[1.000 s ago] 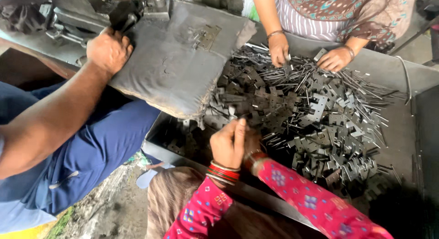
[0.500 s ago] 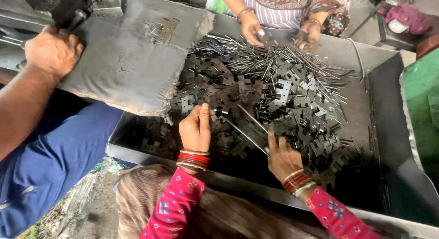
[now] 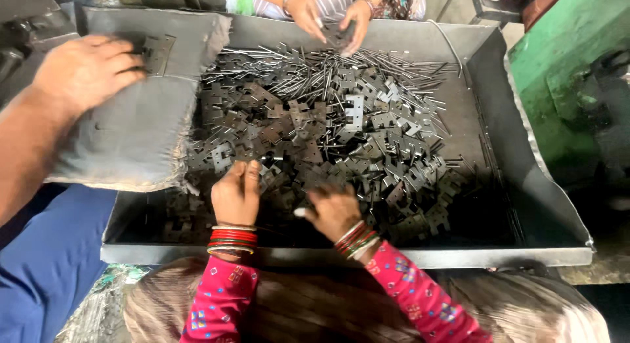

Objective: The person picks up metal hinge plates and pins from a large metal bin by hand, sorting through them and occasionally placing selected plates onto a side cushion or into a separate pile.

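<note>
L hand lies palm-down on a grey, worn cloth pad at the tray's near-left corner. The grip is slack and spread, closed on nothing. Its fingertips touch a small flat dark-metal hinge plate that sits on the pad just beyond them. R hand is out of shot.

To the right of the grip, w/ the pad's frayed edge overlapping its rim, is a big shallow grey sheet-metal tray. In it is a heap of dark stamped hinge plates and thin steel pins, pins mostly at the far side, plates piled in the middle.

Below-right of the grip, a co-worker in pink patterned sleeves has both hands in the heap. One hand, w/ red bangles at the wrist, has fingers pointing into the plates. The other is blurred, so its hold is unclear. Across the tray, far right of the grip, a 2nd co-worker's two hands are pinching something small, too small to tell.

A green painted metal body stands past the tray's right wall. Blue trousers are below the forearm.
</note>
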